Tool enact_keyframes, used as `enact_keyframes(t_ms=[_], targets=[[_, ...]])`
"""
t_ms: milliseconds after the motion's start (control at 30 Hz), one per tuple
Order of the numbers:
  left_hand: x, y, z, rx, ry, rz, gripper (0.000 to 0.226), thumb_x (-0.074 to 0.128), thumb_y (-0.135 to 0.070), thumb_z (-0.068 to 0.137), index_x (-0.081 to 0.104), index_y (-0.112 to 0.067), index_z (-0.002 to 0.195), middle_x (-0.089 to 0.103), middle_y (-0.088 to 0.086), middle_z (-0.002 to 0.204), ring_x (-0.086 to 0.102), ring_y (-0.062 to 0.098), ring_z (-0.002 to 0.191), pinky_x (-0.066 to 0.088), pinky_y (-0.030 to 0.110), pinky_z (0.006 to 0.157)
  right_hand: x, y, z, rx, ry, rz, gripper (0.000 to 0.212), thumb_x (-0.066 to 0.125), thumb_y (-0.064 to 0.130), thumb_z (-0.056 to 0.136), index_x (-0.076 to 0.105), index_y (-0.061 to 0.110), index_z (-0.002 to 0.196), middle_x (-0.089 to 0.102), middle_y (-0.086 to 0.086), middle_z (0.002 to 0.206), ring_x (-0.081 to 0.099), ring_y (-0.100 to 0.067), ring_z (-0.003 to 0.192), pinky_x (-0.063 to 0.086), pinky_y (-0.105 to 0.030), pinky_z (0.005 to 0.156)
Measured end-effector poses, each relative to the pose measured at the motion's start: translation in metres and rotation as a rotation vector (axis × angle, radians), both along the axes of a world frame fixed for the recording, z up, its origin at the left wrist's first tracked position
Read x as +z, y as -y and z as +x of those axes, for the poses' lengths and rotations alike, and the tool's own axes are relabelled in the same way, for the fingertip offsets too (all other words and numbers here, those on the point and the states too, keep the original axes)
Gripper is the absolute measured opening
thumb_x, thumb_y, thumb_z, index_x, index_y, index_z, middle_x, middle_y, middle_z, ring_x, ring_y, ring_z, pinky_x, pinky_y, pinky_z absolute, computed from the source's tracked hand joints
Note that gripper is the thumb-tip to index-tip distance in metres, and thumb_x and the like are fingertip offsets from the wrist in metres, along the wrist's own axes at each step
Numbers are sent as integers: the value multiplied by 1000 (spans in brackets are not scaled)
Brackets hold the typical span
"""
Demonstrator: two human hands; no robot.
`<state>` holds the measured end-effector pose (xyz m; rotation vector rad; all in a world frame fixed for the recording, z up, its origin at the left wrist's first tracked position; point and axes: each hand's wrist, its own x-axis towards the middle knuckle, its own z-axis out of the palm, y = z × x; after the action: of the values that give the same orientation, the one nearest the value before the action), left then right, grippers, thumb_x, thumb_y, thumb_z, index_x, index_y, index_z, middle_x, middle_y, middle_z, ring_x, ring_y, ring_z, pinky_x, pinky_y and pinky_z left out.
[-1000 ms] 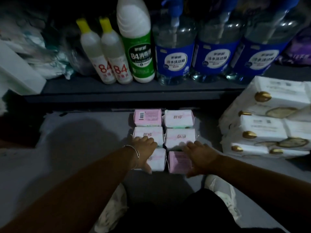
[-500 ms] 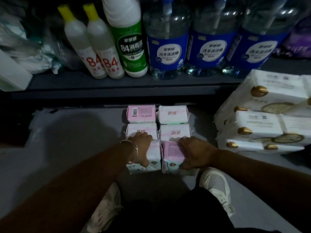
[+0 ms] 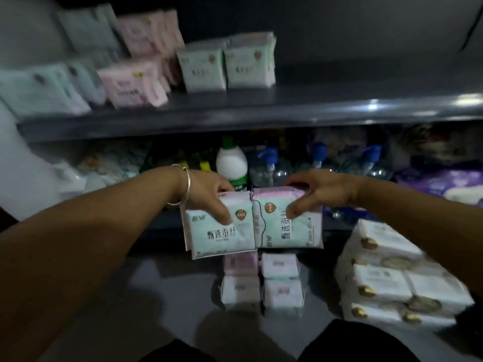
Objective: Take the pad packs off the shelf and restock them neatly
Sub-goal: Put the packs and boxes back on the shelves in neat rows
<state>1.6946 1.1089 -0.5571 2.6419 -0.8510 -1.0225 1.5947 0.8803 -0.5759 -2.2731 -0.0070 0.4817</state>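
My left hand [image 3: 209,192] grips a pale green pad pack [image 3: 219,233] by its top, thumb across the front. My right hand [image 3: 318,194] grips a second pale green and pink pad pack [image 3: 292,228], turned sideways. Both packs hang side by side, touching, in the air in front of the shelving. Below them several pad packs [image 3: 261,280] lie on the grey floor in two columns. The upper shelf [image 3: 287,111] carries standing green packs [image 3: 227,64] and pink packs [image 3: 133,84] on its left half.
The lower shelf holds a white and green bleach bottle [image 3: 232,165] and blue-capped pump bottles [image 3: 271,165]. A stack of white tissue packs [image 3: 386,278] stands on the floor at the right. A purple package [image 3: 439,181] lies at far right. My knees are at the bottom edge.
Both hands have lifted the two nearest packs off the floor and raised them to shelf height. My view has tilted up, and the upper shelf is now in sight.
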Motion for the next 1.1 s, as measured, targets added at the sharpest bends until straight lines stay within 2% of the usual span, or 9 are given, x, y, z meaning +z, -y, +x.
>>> enact_keyframes(t_ms=[100,200,333,400,467,600,700,1000,1100], targets=[[58,-6,5,12,78,-42,45,79,-26,72,61,-23,113,73,-1,100,72,18,86,58,39,81,54,-2,8,-18,96,-4,38,76,13,74,61,14,109,72,-2,96,70,-15,84,57,-25,69],[105,-9,8,20,159,-95,41,76,-24,76,60,-24,113,72,-1,101,72,16,84,59,29,74,98,-3,14,-41,199,-3,39,77,14,73,63,12,110,73,-5,97,71,-20,86,59,-34,76],[147,-3,18,15,244,-126,43,74,-25,77,58,-22,117,70,-4,103,69,9,81,56,18,61,139,2,22,-48,283,-13,38,77,14,73,65,10,109,73,-4,96,71,-18,84,58,-30,74],[164,5,25,18,264,-139,43,74,-25,77,57,-22,116,70,-3,103,70,12,83,57,21,63,155,8,29,-52,321,-20,40,77,14,73,64,10,110,73,-3,97,70,-17,86,58,-27,74],[178,13,31,26,280,-162,44,75,-25,76,56,-22,116,70,0,104,71,17,85,60,30,71,169,17,34,-70,367,-24,40,78,12,72,64,11,109,72,-3,97,70,-17,85,58,-26,72],[195,25,52,1,301,-190,42,76,-26,74,56,-27,111,72,0,102,72,20,84,59,41,77,182,33,50,-102,428,-44,42,79,15,70,60,14,108,70,-2,98,70,-17,85,58,-31,75],[203,24,73,8,344,-226,45,78,-25,72,56,-28,111,72,1,100,73,21,81,60,43,75,189,35,71,-109,458,-82,42,80,17,70,60,14,106,70,-2,98,70,-16,85,58,-33,77],[235,20,147,40,541,-376,59,79,-20,69,50,-25,121,65,-2,105,69,17,88,59,39,78,216,35,137,-215,609,-165,42,81,20,70,60,18,105,68,7,89,67,-6,77,49,-15,60],[245,25,175,46,587,-424,63,76,-18,72,47,-23,127,63,0,110,67,19,92,58,39,81,226,38,158,-266,678,-191,43,81,21,69,62,16,107,68,5,91,66,-6,78,53,-19,65]])
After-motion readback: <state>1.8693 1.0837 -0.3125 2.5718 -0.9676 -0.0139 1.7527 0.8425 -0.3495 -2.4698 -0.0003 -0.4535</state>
